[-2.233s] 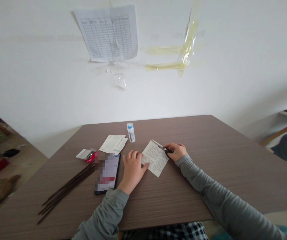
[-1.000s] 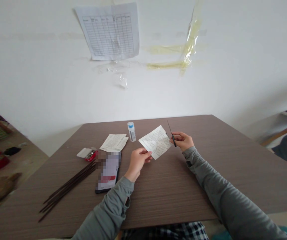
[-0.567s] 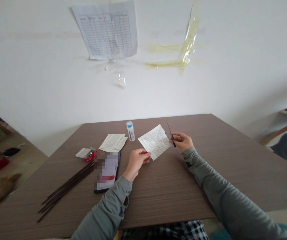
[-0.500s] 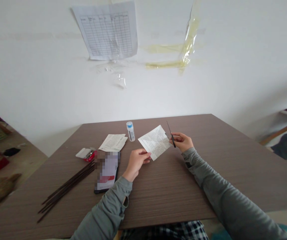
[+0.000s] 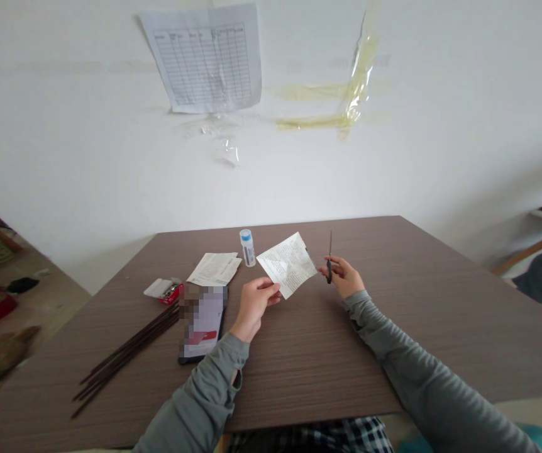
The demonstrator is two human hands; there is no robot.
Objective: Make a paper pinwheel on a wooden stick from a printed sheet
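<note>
Left hand (image 5: 253,304) pinches white square printed paper (image 5: 287,264); beside it, right hand (image 5: 348,281) grips black-handled metal scissors (image 5: 329,272), pointing toward worktop's far edge (image 5: 365,220).

Both arms reach forward, sleeved in grey. Left arm (image 5: 193,399) enters from below, angled up and rightward; left hand (image 5: 253,305) in a pinch grip, thumb uppermost, other fingers curled beneath. Right arm (image 5: 424,374) slants in from lower right, more outstretched. Right hand (image 5: 343,277) gripping, fingers bent and pointing inward toward the left. Hands apart, roughly level. Plaid-clothed lap (image 5: 309,438) at bottom edge.
</note>
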